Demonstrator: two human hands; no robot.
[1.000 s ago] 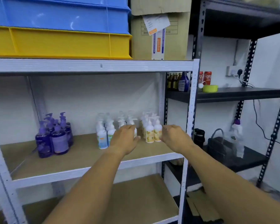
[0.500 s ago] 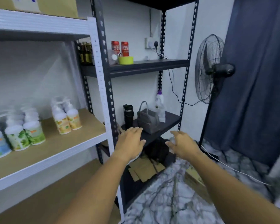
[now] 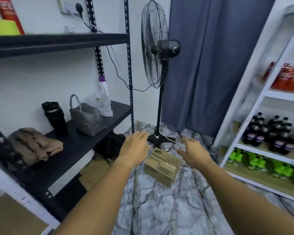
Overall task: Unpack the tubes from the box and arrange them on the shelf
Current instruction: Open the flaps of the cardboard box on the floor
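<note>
The closed brown cardboard box (image 3: 162,164) sits on the marbled floor (image 3: 159,209), near the black fan stand (image 3: 157,131). Left hand (image 3: 135,146) and right hand (image 3: 193,152) hover above it, fingers spread, holding nothing. Unpacking looks not yet begun; no tubes show.

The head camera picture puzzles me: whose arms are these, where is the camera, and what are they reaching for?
There is no machine here. A person wears a wide-angle camera on the head, looking forward and down, so you see their own two bare arms stretching out in front.

Both hands are open and hold nothing. The left hand and right hand reach toward a closed cardboard box standing on the marble-patterned floor; neither clearly touches it yet.

Around them: a black shelf on the left with a dark cup and a grey bag, a standing fan before a blue curtain, and a white shelf of drink bottles on the right.
</note>
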